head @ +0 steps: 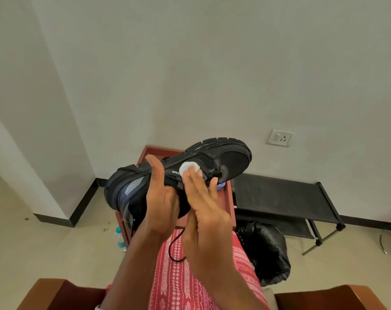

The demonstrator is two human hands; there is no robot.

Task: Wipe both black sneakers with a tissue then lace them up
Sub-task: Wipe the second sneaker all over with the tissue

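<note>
A black sneaker point(226, 159) is held up in the air on its side, toe to the upper right and heel to the lower left. My left hand point(160, 198) grips it around the middle, thumb over the sole edge. A small white tissue wad point(186, 167) lies against the sneaker's side, and my right hand point(203, 209) presses it there with straight fingers. A loose black lace point(174, 247) dangles from the shoe over my lap. The second sneaker is mostly hidden behind the raised one.
A red-brown wooden table point(229, 198) stands in front of my knees. A black folding rack point(284, 198) stands to the right, with a black plastic bag point(266, 249) on the floor before it. A water bottle point(120, 240) stands left of the table. Chair arms frame the bottom.
</note>
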